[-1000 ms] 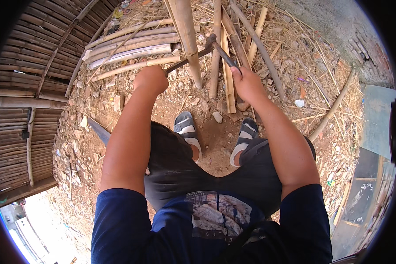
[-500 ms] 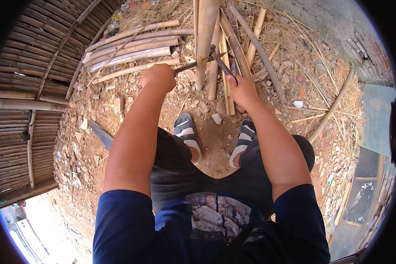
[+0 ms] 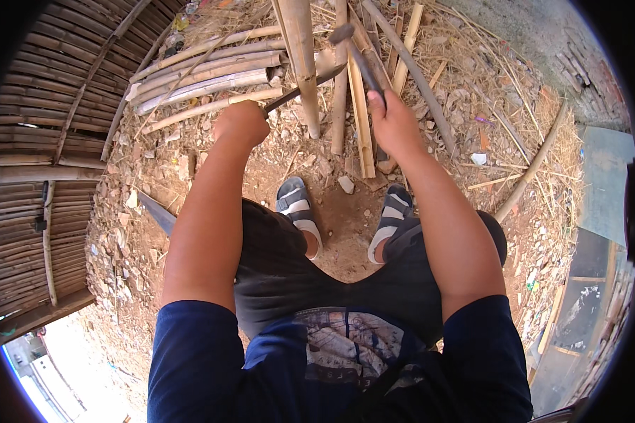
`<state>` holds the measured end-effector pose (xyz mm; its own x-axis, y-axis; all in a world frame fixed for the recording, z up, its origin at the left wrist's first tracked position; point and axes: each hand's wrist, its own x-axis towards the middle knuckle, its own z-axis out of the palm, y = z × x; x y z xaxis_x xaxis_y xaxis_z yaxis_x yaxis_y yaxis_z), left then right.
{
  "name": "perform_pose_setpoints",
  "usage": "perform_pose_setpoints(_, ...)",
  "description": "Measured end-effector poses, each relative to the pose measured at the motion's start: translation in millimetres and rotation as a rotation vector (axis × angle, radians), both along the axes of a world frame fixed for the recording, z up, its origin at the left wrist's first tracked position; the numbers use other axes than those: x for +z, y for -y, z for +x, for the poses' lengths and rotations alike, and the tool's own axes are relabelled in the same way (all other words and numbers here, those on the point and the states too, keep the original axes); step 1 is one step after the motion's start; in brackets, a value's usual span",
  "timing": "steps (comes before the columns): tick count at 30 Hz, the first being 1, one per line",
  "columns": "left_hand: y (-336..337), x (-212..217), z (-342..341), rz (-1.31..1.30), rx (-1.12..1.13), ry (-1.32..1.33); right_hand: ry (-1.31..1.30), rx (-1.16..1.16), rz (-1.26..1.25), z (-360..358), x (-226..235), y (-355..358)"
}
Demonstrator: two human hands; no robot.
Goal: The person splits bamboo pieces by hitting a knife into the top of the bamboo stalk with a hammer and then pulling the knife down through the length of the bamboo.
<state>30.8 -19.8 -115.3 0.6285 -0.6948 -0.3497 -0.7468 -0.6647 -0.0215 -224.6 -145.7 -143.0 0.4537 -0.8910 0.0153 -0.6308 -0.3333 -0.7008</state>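
My left hand (image 3: 242,123) is closed around the handle of a long dark machete (image 3: 296,92). Its blade runs up to the right across a bamboo pole (image 3: 300,60) and seems lodged in it; the blade's tip sticks out on the far side. The pole leans upright in front of me, its far end out of view and its top part split. In my right hand (image 3: 396,127) is a hammer (image 3: 363,67), gripped by its dark handle. The hammer's head is raised just above and beyond the blade's tip, apart from it.
Several cut bamboo poles (image 3: 208,74) lie at the left on stony, straw-strewn ground. Split bamboo strips (image 3: 362,127) and a grey branch (image 3: 423,84) lie ahead and right. A bamboo slat wall (image 3: 35,106) stands left, a concrete wall (image 3: 543,42) right. A dark flat blade-like piece (image 3: 156,213) lies near my left knee.
The hammer has lifted away from the blade, up and outward. The bamboo pole's lower end has shifted slightly left, along with the machete and my left hand.
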Motion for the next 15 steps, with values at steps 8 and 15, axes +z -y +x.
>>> perform_pose_setpoints(8,3,-17,0,-0.043,-0.017,0.004,0.069,-0.050,0.061,5,16,8)
perform_pose_setpoints(15,11,-11,-6,-0.009,0.013,-0.005,0.122,-0.063,-0.079,-10,2,-1)
